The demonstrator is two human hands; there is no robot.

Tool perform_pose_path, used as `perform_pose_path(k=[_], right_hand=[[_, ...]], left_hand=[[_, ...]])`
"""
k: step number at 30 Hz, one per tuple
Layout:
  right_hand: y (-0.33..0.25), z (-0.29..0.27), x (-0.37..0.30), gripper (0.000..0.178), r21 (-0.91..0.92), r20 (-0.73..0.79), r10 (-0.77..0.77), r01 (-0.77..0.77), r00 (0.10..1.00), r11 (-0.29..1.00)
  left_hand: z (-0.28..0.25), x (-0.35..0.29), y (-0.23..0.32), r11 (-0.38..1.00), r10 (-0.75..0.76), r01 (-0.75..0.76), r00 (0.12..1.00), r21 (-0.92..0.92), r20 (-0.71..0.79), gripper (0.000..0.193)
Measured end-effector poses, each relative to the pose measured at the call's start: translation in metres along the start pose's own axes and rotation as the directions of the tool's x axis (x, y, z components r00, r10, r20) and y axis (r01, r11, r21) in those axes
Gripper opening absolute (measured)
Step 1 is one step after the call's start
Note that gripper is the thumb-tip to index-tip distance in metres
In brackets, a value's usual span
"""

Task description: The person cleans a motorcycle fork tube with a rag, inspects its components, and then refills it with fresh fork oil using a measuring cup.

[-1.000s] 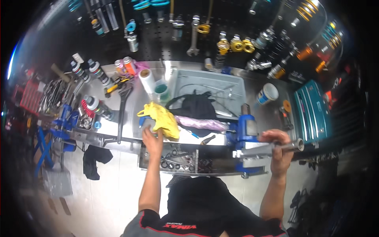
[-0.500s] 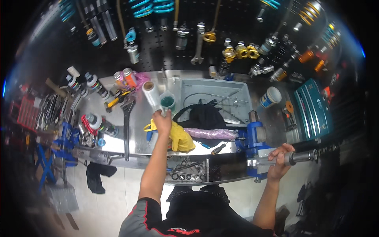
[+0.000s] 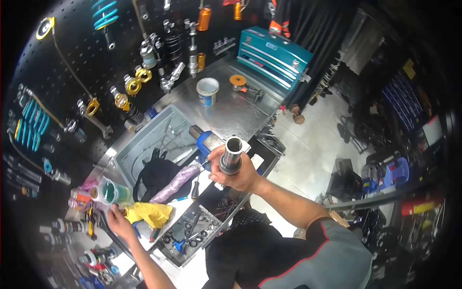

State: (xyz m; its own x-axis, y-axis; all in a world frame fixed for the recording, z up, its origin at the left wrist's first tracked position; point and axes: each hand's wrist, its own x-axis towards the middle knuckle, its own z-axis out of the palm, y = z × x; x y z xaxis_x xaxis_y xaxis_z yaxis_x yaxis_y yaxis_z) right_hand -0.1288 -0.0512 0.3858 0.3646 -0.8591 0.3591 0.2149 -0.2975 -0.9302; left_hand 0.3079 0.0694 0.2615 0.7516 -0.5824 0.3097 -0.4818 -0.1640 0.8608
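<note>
My right hand [image 3: 240, 174] wraps round a shiny metal tube [image 3: 233, 149], its open end facing up toward me. The tube's lower part is hidden behind the hand, beside a blue bench vise [image 3: 208, 140]. Over at the left, my left hand [image 3: 119, 222] has its fingers curled at the near side of a clear cup with green liquid [image 3: 115, 191] and a roll of clear film [image 3: 96, 195]. Whether those fingers grip the cup, the roll or something else I cannot make out. A yellow cloth [image 3: 150, 214] lies just right of that hand.
A grey tray [image 3: 144, 139] holds cables, with a black cloth [image 3: 156, 178] and a pink wrapped length [image 3: 177, 183] by it. Nearer lies a screwdriver [image 3: 195, 189] above a drawer of small parts [image 3: 185, 236]. A white tub [image 3: 207, 91] and teal toolbox [image 3: 272, 58] stand beyond.
My view has swung to the right, bringing the toolbox and floor further in. The metal tube's open end now points up toward me. My left hand stays by the cup and film roll.
</note>
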Motion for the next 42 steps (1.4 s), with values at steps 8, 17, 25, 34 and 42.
perform_pose_path(k=[8,17,25,34,42], right_hand=[[0.016,-0.023,0.015,0.045,-0.031,0.401,-0.054,0.073,0.915,0.997],[0.029,-0.037,0.046,0.045,0.213,0.651,-0.169,0.037,0.740,0.976],[0.044,-0.038,0.050,0.051,0.299,0.663,-0.234,0.036,0.711,0.954],[0.050,-0.039,0.049,0.046,0.324,0.675,-0.246,0.021,0.695,0.946],[0.053,-0.039,0.052,0.047,0.355,0.702,-0.260,-0.010,0.663,0.935]], left_hand=[[-0.065,-0.070,0.213,0.995,0.030,-0.039,0.995,-0.089,-0.099,0.032],[-0.063,-0.163,0.347,0.997,0.071,-0.073,0.995,-0.025,-0.076,0.032],[-0.045,-0.191,0.396,0.987,0.093,-0.118,0.974,0.110,0.206,0.028],[-0.043,-0.200,0.419,0.895,0.059,-0.130,0.983,0.427,0.176,0.040],[-0.058,-0.183,0.448,0.863,0.018,-0.216,0.917,0.457,0.398,0.029]])
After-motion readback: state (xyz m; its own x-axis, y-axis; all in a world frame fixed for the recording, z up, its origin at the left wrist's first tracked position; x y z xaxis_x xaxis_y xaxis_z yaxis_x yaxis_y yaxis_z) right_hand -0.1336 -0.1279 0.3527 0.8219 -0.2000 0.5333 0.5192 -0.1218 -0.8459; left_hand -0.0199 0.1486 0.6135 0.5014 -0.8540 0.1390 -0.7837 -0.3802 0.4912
